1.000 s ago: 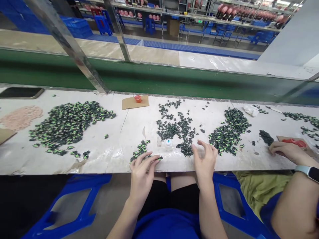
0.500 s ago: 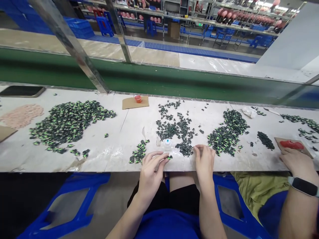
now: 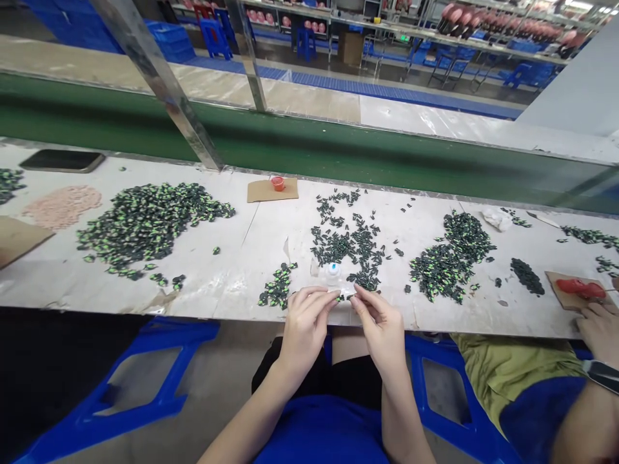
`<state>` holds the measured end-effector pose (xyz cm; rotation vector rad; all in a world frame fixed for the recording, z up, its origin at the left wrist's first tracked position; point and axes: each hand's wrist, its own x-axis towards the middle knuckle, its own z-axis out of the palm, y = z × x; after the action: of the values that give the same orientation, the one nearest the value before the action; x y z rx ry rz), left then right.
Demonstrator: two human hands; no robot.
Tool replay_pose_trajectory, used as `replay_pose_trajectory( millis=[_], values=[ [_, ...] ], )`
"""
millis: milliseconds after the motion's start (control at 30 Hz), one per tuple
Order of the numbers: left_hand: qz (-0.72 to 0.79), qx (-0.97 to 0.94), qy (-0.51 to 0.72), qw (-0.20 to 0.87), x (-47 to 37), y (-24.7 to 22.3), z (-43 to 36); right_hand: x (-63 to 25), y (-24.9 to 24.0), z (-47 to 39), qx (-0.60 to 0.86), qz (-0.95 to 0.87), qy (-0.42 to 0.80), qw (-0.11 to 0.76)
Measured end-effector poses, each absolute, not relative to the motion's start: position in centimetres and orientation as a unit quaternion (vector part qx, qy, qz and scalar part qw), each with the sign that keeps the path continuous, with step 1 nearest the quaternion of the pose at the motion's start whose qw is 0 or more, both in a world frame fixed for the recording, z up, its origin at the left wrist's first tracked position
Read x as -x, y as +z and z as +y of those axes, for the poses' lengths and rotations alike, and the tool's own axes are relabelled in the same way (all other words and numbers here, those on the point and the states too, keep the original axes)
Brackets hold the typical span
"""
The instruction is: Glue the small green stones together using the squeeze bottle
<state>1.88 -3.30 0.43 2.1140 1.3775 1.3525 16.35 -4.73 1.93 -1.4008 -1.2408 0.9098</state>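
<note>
no readable text, labels, numbers

A flat black rectangular slab with a pale rim (image 3: 62, 162) lies at the left of the frame on the white surface (image 3: 232, 274). Near upper centre, a small round red tub (image 3: 277, 185) sits on a flat brown cardboard piece (image 3: 260, 191). A crumpled white wad (image 3: 498, 220) lies at the right. Behind runs a long green strip (image 3: 300, 138), with a slanting shiny metal post (image 3: 167, 87) at upper left. A blue plastic stool (image 3: 216, 38) and a brown cardboard box (image 3: 351, 49) stand farther back, along the top. Olive-green cloth (image 3: 512, 370) drapes at lower right.
</note>
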Motion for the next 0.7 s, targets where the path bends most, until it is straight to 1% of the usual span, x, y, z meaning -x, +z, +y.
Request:
replay_pose_trajectory(
  millis=[300, 500, 700],
  values=[
    [0.478, -0.741, 0.452, 0.133, -1.74, 0.3, -3.53, -16.09, 2.05, -4.48, 0.562, -0.514, 0.414, 0.499],
    [0.449, -0.745, 0.457, 0.187, -1.49, 0.49, -3.34, -16.46, 2.03, -4.31, 0.529, -0.488, 0.467, 0.514],
    [0.448, -0.727, 0.459, 0.245, -1.52, 0.83, -3.38, -16.46, 1.21, -4.45, 0.536, -0.456, 0.469, 0.534]
  ],
)
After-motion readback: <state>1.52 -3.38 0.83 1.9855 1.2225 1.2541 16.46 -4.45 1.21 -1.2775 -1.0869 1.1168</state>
